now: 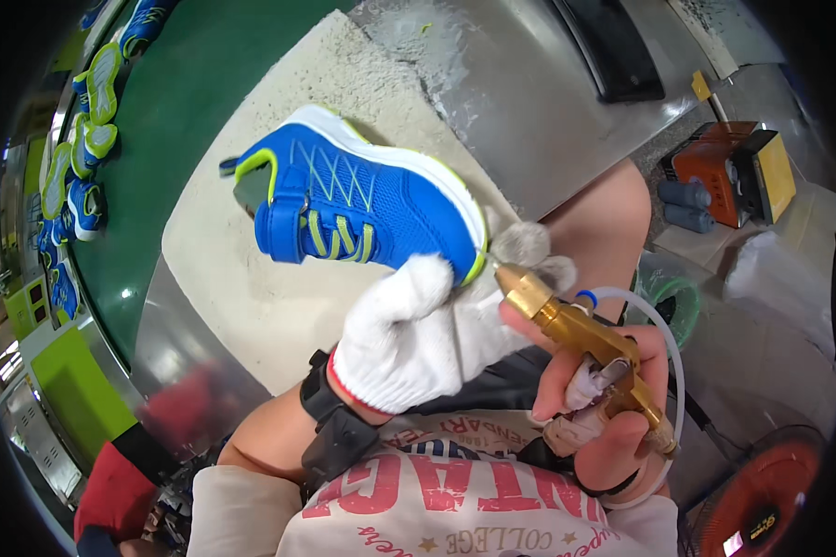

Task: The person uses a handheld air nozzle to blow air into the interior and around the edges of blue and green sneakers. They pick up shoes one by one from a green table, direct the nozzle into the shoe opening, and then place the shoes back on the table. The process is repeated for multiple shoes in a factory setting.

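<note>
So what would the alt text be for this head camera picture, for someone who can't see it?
A white-gloved left hand holds a blue sneaker with lime trim by its toe, while the bare right hand points a brass spray gun at the toe. More blue sneakers lie on a green surface at left.

labels, signs and packages seen from the head camera.
a small yellow tag [701, 86] stands on a thin stick at the upper right, beside the grey metal counter [529, 102]. a small rectangular label [762, 527], dark with light marks, sits on the hub of the orange fan [762, 492] at the lower right. a crumpled white plastic bag [776, 278] lies at the right edge; whether it is a package cannot be told.
</note>
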`<state>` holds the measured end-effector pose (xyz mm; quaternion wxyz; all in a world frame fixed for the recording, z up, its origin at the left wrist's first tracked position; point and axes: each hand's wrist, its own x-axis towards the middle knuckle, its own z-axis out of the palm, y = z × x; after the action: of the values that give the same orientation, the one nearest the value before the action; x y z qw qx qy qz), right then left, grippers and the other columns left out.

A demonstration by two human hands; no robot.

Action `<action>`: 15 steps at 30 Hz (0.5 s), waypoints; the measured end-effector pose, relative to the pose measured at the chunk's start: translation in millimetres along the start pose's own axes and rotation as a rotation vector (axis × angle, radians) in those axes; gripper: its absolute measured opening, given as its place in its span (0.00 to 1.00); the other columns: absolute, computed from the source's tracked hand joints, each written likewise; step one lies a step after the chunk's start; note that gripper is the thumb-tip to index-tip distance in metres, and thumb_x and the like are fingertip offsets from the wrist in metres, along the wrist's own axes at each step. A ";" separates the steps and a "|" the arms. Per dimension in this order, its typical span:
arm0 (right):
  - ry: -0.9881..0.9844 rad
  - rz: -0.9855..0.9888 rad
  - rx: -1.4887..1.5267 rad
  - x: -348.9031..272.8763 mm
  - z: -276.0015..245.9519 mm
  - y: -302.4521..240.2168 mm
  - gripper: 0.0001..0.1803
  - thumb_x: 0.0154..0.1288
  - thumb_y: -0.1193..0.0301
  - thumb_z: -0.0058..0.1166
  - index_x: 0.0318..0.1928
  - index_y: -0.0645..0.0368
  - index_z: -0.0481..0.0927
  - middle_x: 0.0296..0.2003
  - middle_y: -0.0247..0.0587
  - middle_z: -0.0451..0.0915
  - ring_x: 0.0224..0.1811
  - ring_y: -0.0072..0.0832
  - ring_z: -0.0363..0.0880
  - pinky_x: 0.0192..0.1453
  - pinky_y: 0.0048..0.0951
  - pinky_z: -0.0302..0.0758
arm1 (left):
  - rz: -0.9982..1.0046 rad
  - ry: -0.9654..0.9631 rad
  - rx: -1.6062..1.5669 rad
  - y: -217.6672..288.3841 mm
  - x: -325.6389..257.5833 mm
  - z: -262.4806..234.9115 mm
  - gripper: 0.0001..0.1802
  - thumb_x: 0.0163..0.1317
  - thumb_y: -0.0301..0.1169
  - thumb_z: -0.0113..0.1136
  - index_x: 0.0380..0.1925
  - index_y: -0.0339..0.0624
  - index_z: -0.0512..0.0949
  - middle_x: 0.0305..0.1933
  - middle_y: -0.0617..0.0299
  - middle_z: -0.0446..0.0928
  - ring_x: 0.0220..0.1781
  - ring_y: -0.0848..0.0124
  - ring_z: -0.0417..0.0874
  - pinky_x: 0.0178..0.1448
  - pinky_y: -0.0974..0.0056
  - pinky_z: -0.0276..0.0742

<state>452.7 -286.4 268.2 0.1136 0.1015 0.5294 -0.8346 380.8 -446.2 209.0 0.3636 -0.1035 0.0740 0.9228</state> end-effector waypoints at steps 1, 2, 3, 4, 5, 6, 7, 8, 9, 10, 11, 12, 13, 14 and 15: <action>0.041 0.001 -0.042 2.2 2.3 -3.8 0.37 0.65 0.47 0.55 0.60 0.59 0.54 0.38 0.51 0.77 0.37 0.25 0.76 0.56 0.39 0.71 | -0.005 -0.014 0.001 2.4 7.2 3.1 0.28 0.61 0.52 0.59 0.55 0.51 0.69 0.53 0.64 0.68 0.68 0.48 0.63 0.70 0.35 0.57; 0.079 -0.025 -0.159 5.5 5.2 -4.5 0.38 0.64 0.43 0.52 0.57 0.61 0.55 0.34 0.49 0.77 0.32 0.23 0.74 0.54 0.36 0.71 | -0.017 -0.030 -0.001 3.7 16.9 5.5 0.25 0.61 0.51 0.59 0.53 0.51 0.71 0.51 0.66 0.68 0.67 0.50 0.64 0.70 0.35 0.59; 0.114 -0.052 -0.276 8.9 8.0 -5.1 0.39 0.63 0.39 0.50 0.54 0.63 0.57 0.30 0.47 0.77 0.28 0.21 0.72 0.52 0.33 0.72 | -0.027 -0.004 -0.001 5.0 23.2 11.1 0.25 0.61 0.52 0.59 0.52 0.51 0.71 0.52 0.65 0.69 0.67 0.50 0.64 0.69 0.35 0.60; 0.049 -0.119 -0.379 13.2 2.9 -3.6 0.39 0.63 0.40 0.49 0.55 0.63 0.56 0.31 0.48 0.78 0.30 0.25 0.73 0.53 0.36 0.71 | -0.034 0.021 -0.002 6.2 28.6 14.4 0.25 0.61 0.52 0.59 0.50 0.50 0.72 0.53 0.65 0.69 0.68 0.50 0.64 0.69 0.35 0.60; -0.022 -0.194 -0.471 17.9 -2.4 -0.9 0.39 0.64 0.40 0.48 0.56 0.63 0.56 0.31 0.49 0.78 0.33 0.29 0.74 0.53 0.38 0.70 | -0.017 0.045 -0.002 7.6 31.5 14.8 0.30 0.59 0.58 0.58 0.52 0.49 0.72 0.55 0.62 0.72 0.67 0.49 0.66 0.68 0.35 0.62; -0.088 -0.274 -0.555 23.4 -6.6 2.1 0.39 0.65 0.40 0.47 0.57 0.62 0.55 0.32 0.50 0.78 0.36 0.33 0.76 0.53 0.41 0.70 | -0.020 0.020 -0.057 11.4 33.3 15.2 0.30 0.62 0.56 0.57 0.54 0.47 0.71 0.56 0.58 0.73 0.65 0.51 0.68 0.67 0.39 0.64; -0.186 -0.337 -0.684 27.7 -12.1 2.6 0.38 0.66 0.42 0.47 0.58 0.61 0.54 0.34 0.50 0.79 0.42 0.38 0.76 0.56 0.45 0.68 | -0.022 -0.007 -0.112 16.2 34.4 15.9 0.29 0.64 0.53 0.55 0.55 0.44 0.70 0.57 0.54 0.73 0.63 0.52 0.71 0.66 0.44 0.66; -0.219 -0.410 -0.734 34.2 -13.9 8.6 0.39 0.65 0.43 0.50 0.59 0.61 0.56 0.35 0.50 0.79 0.47 0.46 0.74 0.58 0.51 0.62 | -0.024 -0.034 -0.170 21.0 34.8 17.1 0.28 0.66 0.51 0.54 0.56 0.42 0.69 0.58 0.50 0.73 0.61 0.54 0.74 0.65 0.48 0.68; -0.224 -0.469 -0.755 39.9 -15.8 16.4 0.39 0.63 0.44 0.53 0.60 0.60 0.58 0.36 0.51 0.80 0.52 0.55 0.71 0.61 0.57 0.56 | -0.038 0.057 -0.142 25.2 36.3 20.2 0.29 0.66 0.53 0.53 0.56 0.41 0.70 0.55 0.49 0.75 0.56 0.56 0.77 0.62 0.49 0.71; -0.230 -0.521 -0.772 44.4 -18.5 24.6 0.39 0.61 0.45 0.56 0.61 0.59 0.60 0.36 0.51 0.81 0.57 0.63 0.68 0.64 0.63 0.51 | -0.055 0.147 -0.112 29.0 37.0 22.7 0.30 0.67 0.55 0.51 0.56 0.41 0.70 0.52 0.48 0.77 0.51 0.57 0.81 0.58 0.51 0.74; -0.239 -0.555 -0.769 48.0 -18.5 30.7 0.40 0.59 0.46 0.60 0.62 0.59 0.62 0.37 0.51 0.82 0.62 0.71 0.66 0.67 0.69 0.45 | -0.065 0.131 -0.083 33.3 37.6 24.0 0.30 0.67 0.55 0.51 0.56 0.41 0.70 0.51 0.48 0.77 0.49 0.58 0.82 0.57 0.52 0.75; -0.254 -0.566 -0.752 50.6 -19.3 32.7 0.40 0.60 0.46 0.59 0.62 0.59 0.61 0.37 0.53 0.81 0.61 0.70 0.67 0.66 0.69 0.47 | -0.074 0.116 -0.053 37.8 37.9 25.4 0.30 0.68 0.55 0.50 0.56 0.40 0.70 0.51 0.48 0.78 0.47 0.59 0.82 0.56 0.53 0.76; -0.271 -0.578 -0.736 53.4 -20.3 34.4 0.40 0.60 0.47 0.59 0.63 0.59 0.61 0.37 0.55 0.81 0.60 0.69 0.68 0.65 0.69 0.49 | -0.124 0.193 0.044 42.8 37.9 27.3 0.42 0.56 0.67 0.55 0.54 0.41 0.72 0.54 0.39 0.75 0.58 0.44 0.76 0.65 0.43 0.69; -0.292 -0.602 -0.689 57.1 -22.3 35.1 0.41 0.60 0.47 0.59 0.63 0.59 0.60 0.37 0.57 0.81 0.59 0.68 0.70 0.64 0.69 0.52 | -0.123 0.244 0.055 48.3 35.7 28.7 0.39 0.58 0.64 0.55 0.55 0.41 0.71 0.54 0.39 0.75 0.58 0.44 0.76 0.64 0.43 0.70; -0.315 -0.626 -0.639 60.8 -23.1 35.6 0.41 0.60 0.47 0.59 0.63 0.60 0.59 0.37 0.59 0.81 0.58 0.67 0.71 0.64 0.68 0.55 | -0.121 0.297 0.067 53.5 31.8 30.0 0.37 0.60 0.61 0.55 0.55 0.41 0.71 0.54 0.39 0.75 0.57 0.45 0.77 0.64 0.43 0.71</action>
<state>406.4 -285.1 210.2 -0.0387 -0.2309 0.7412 -0.6291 317.3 -457.7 233.5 0.4068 -0.2309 0.1511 0.8709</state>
